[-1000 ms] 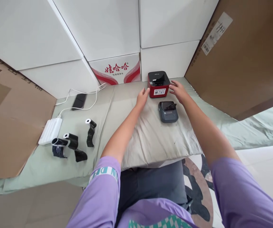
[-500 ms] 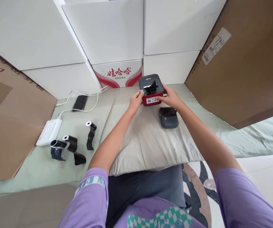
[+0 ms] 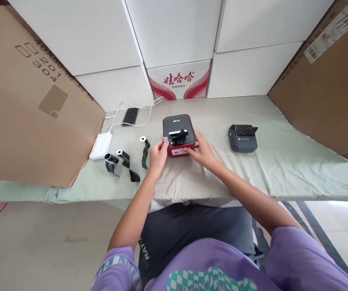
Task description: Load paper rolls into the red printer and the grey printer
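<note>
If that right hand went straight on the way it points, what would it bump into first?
Most likely the red-and-black device: the right hand is touching its near right corner, though depth is unclear.

Red device (image 3: 178, 124) w/ blk top is upright over pale cloth (image 3: 219, 115), blk strip (image 3: 181, 134) poking from slot.

This place is looking like a storage corner: white boxes (image 3: 174, 32) are lining the back of a table (image 3: 216, 115), and brown cartons (image 3: 16, 125) are standing at both sides.
</note>
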### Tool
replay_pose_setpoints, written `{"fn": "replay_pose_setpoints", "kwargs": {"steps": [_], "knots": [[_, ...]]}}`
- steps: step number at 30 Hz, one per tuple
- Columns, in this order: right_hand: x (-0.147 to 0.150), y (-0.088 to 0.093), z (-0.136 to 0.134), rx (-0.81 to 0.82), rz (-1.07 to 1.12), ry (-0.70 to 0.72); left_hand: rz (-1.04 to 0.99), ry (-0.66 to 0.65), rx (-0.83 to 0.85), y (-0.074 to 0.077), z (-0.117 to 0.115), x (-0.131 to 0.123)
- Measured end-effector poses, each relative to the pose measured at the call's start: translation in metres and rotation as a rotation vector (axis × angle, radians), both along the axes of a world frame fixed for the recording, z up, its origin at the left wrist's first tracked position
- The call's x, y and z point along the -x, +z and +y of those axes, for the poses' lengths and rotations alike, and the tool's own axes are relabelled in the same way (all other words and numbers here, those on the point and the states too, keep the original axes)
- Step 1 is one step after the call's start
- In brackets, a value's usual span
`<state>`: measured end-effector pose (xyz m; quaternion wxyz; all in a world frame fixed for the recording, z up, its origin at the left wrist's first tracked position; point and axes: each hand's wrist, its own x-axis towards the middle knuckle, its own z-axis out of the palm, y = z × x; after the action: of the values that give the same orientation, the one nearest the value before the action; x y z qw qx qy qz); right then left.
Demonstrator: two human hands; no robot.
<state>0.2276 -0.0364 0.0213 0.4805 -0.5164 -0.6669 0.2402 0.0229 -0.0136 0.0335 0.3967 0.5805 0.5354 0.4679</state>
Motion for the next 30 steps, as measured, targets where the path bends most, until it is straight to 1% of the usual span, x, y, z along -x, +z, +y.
{"fn": "replay_pose_setpoints", "kwargs": {"steps": [3, 5, 6, 9, 11, 15, 17, 20, 23, 27, 30], "knots": [[0.000, 0.000, -0.007, 0.067, 0.067, -0.034, -0.046, 0.037, -0.027, 0.000, 0.004, 0.001], [-0.002, 0.004, -0.006, 0.118, 0.132, -0.054, -0.101, 0.079, 0.019, 0.002, 0.014, 0.002], [-0.003, 0.006, -0.004, 0.137, 0.169, -0.061, -0.132, 0.076, 0.054, 0.003, 0.020, 0.003], [-0.003, 0.009, 0.005, 0.146, 0.253, -0.051, -0.215, -0.019, 0.153, 0.006, 0.037, 0.006], [0.000, 0.005, 0.010, 0.122, 0.281, -0.023, -0.263, -0.074, 0.182, 0.006, 0.043, 0.008], [0.011, -0.009, 0.010, 0.090, 0.295, -0.005, -0.343, -0.112, 0.185, 0.003, 0.042, 0.008], [0.014, -0.012, 0.007, 0.088, 0.267, -0.005, -0.361, -0.126, 0.157, 0.001, 0.037, 0.006], [0.016, -0.010, 0.001, 0.069, 0.205, 0.013, -0.351, -0.137, 0.116, -0.001, 0.033, 0.004], [0.015, -0.006, -0.001, 0.047, 0.186, -0.003, -0.342, -0.124, 0.099, -0.003, 0.032, 0.000], [0.016, -0.008, 0.000, 0.026, 0.181, -0.019, -0.397, -0.099, 0.132, -0.006, 0.036, -0.004], [0.017, -0.011, 0.001, 0.015, 0.180, -0.024, -0.401, -0.072, 0.158, -0.005, 0.040, -0.005]]}}
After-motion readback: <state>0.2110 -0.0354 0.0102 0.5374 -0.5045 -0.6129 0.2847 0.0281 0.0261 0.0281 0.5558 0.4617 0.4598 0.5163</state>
